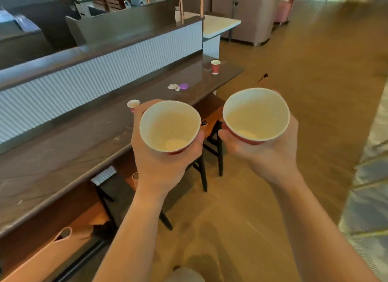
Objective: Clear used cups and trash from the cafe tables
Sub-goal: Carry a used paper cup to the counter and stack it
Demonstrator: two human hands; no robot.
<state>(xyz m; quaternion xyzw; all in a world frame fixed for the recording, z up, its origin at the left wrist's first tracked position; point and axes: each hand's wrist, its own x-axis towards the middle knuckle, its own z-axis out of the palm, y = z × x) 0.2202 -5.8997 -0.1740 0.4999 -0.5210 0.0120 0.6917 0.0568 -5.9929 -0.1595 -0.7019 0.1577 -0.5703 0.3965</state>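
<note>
Running along the left side is one long dark counter (52, 155), backed by a white ribbed panel (105, 77). Three stools (42, 256) with tan seats and black legs stand tucked against its edge, each seat with a round hole.

Two bare hands are raised over the floor beside the counter, and each grasps one paper cup. The left hand (159, 166) wraps its fingers and thumb round the left cup (170, 126). The right hand (266, 155) wraps round the right cup (256, 113). Both cups are red outside and white inside, upright, with their open mouths toward the camera, and they look empty.

Two more red cups stand on the counter, making four in all. The near cup (132, 103) is partly hidden behind the left hand's fingers. The far cup (215, 67) stands near the counter's far end.

Between those two lie one crumpled white napkin (172, 86) and one purple lid (184, 86), just beside each other.
</note>
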